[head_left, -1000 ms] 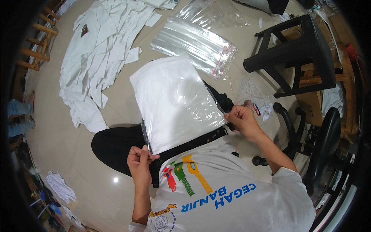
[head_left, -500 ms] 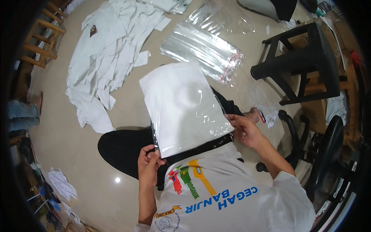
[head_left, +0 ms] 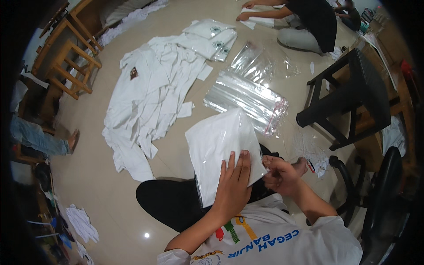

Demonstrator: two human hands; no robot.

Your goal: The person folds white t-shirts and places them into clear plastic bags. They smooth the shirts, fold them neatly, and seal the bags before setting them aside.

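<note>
A folded white garment in a clear plastic bag (head_left: 212, 143) lies across my lap, over my black trousers (head_left: 159, 198). My left hand (head_left: 232, 185) rests on top of it with fingers stretched out and slightly apart. At the package's right edge, my right hand (head_left: 278, 174) has its fingers curled, pinching the plastic. Beyond the package lie a stack of empty clear bags (head_left: 245, 99) and a large loose heap of white garments (head_left: 150, 92).
Bagged white garments (head_left: 207, 37) lie behind the heap. A black plastic stool (head_left: 344, 95) and chair base (head_left: 344, 185) stand right, wooden stools (head_left: 75, 66) left. A co-worker (head_left: 309, 22) works on white cloth at the top; another person's leg (head_left: 39, 134) is at left.
My left hand has moved from the package's lower left edge onto its top and spread out. My right hand stays at the right edge. The view has shifted, showing more beyond.
</note>
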